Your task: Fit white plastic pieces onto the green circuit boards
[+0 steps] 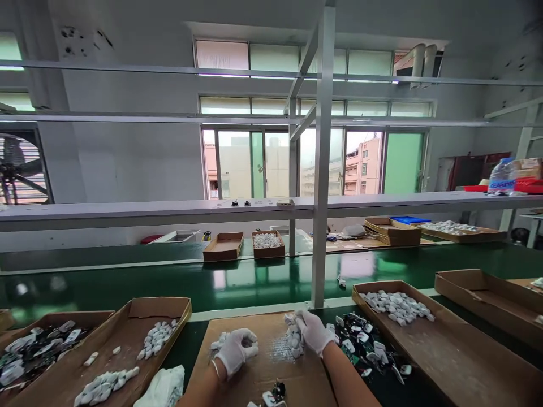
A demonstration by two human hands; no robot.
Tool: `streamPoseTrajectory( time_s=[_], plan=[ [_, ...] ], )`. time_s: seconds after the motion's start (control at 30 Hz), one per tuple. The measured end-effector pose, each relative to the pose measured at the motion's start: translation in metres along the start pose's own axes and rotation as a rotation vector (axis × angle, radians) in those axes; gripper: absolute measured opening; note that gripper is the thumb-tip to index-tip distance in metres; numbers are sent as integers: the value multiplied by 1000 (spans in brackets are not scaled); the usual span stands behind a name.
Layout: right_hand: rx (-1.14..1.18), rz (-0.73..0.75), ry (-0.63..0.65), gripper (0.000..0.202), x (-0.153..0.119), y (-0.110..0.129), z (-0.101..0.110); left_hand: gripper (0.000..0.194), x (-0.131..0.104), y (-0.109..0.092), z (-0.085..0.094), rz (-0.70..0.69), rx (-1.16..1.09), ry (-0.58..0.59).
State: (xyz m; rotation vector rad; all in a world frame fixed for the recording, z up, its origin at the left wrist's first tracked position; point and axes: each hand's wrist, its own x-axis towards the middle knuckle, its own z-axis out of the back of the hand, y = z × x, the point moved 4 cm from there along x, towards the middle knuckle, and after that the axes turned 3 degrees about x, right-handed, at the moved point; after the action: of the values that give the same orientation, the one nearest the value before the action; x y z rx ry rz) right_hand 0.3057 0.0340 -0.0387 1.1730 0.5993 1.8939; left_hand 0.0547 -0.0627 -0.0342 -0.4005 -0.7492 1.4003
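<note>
A cardboard sheet lies on the bench in front of me. My left hand, in a white glove, is closed, its fingers curled toward the thumb; whatever it may hold is hidden. Beside its knuckles lies a small cluster of white plastic pieces. My right hand, also gloved, grips at the upper edge of a heap of similar white pieces, fingers closed on a piece. Left of that heap is a patch of shiny speckles. Near the front, black-and-white small parts sit on the cardboard.
A pile of black, green and white parts lies right of the cardboard. Trays with white pieces stand at right and left. A white cloth or bag is at front left. A metal post rises ahead.
</note>
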Motion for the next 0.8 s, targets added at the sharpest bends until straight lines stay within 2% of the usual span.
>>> streamPoseTrajectory(
  time_s=[0.13, 0.3, 0.37, 0.47, 0.57, 0.67, 0.8],
  plan=[
    [80, 12, -133, 21, -3, 17, -7, 19, 5, -2, -9, -53, -89, -55],
    [186, 78, -13, 21, -18, 42, -35, 31, -6, 7, -24, -64, -484, -59],
    [195, 94, 67, 19, -25, 50, -44, 29, -11, 10, -27, -52, -535, -66],
    [276, 163, 139, 19, -32, 62, -50, 14, -14, 8, -22, -131, -416, -132],
    [332, 176, 200, 18, -37, 70, -52, 4, -17, -2, -12, -295, -289, -197],
    [349, 134, 256, 21, -41, 70, -56, 3, -21, -15, -4, -410, -212, -209],
    [458, -16, 304, 32, -46, 64, -67, 4, -27, -31, -1, -418, -158, -198]
  ],
)
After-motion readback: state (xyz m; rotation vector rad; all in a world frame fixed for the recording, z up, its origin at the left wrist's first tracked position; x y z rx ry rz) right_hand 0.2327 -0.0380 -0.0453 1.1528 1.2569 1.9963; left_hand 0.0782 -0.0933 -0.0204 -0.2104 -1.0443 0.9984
